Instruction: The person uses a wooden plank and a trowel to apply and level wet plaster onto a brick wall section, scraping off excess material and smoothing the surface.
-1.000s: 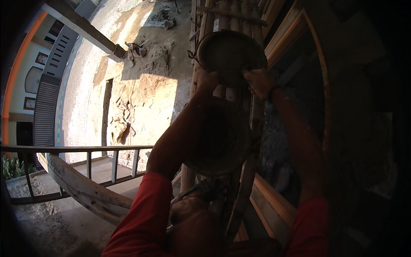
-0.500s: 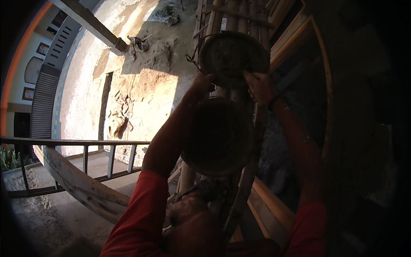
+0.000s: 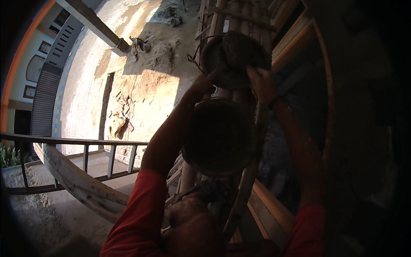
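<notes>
My left hand (image 3: 203, 85) is closed at the near left rim of a round dark bucket (image 3: 227, 51) lying on bamboo poles (image 3: 244, 17). My right hand (image 3: 259, 83) grips its near right side, with fingertips just over the rim. A dark lump, too shadowed to make out, shows inside it. A wire handle stands out to the left. Below my hands, between my forearms, sits a second, larger dark bucket (image 3: 218, 137), its contents hidden in shadow. My legs show at the bottom.
A metal railing (image 3: 72, 141) and a curved beam (image 3: 81, 188) lie at lower left. Below is a sunlit yard (image 3: 137, 94) with rubble and sacks, a post (image 3: 90, 23) and a gate (image 3: 43, 107). Wooden frames (image 3: 295, 43) border the shadowed right side.
The upper bucket sits slightly farther right in the view. My right fingers have shifted up at its rim, and the lump inside shows more raised. The surroundings have shifted slightly as the camera moved.
</notes>
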Tool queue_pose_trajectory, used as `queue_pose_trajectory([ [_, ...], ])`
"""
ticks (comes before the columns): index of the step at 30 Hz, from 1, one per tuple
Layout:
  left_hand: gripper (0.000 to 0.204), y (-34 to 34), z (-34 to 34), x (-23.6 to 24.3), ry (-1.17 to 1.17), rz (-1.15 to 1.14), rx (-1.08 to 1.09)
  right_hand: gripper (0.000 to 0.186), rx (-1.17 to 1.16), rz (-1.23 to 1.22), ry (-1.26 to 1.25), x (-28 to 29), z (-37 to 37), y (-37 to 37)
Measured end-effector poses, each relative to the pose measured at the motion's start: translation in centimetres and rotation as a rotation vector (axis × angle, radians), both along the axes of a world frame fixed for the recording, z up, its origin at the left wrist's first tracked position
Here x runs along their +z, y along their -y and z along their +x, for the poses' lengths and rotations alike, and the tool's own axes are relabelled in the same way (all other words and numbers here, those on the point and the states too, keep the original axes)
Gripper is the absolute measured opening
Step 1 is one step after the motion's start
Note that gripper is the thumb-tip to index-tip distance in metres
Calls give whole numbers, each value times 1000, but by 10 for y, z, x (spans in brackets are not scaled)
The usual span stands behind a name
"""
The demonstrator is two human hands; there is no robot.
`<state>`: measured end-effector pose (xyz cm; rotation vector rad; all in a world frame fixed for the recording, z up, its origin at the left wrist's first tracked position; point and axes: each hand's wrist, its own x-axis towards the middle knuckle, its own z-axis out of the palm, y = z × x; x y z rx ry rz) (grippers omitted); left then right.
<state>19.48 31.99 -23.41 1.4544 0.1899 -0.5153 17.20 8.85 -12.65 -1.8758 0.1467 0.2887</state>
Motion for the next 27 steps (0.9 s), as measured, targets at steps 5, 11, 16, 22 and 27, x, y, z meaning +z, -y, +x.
queue_pose_trajectory([
  [5, 67, -7, -3, 4, -81, -3, -15, 35, -56, -77, 85, 7, -2, 2],
  [11, 87, -45, -29, 6, -27, 52, -39, 29, 217, -181, 351, 38, -53, 21],
  [16, 94, -85, -101, 2, -100, 33, 100, 36, 217, -115, -50, 79, -113, 43],
  [22, 47, -55, -226, -10, -79, -394, 374, 36, 392, -366, 128, 68, -187, 52],
  [27, 40, -34, -220, 15, -28, -492, 381, 36, 653, -896, 449, 25, -214, 53],
])
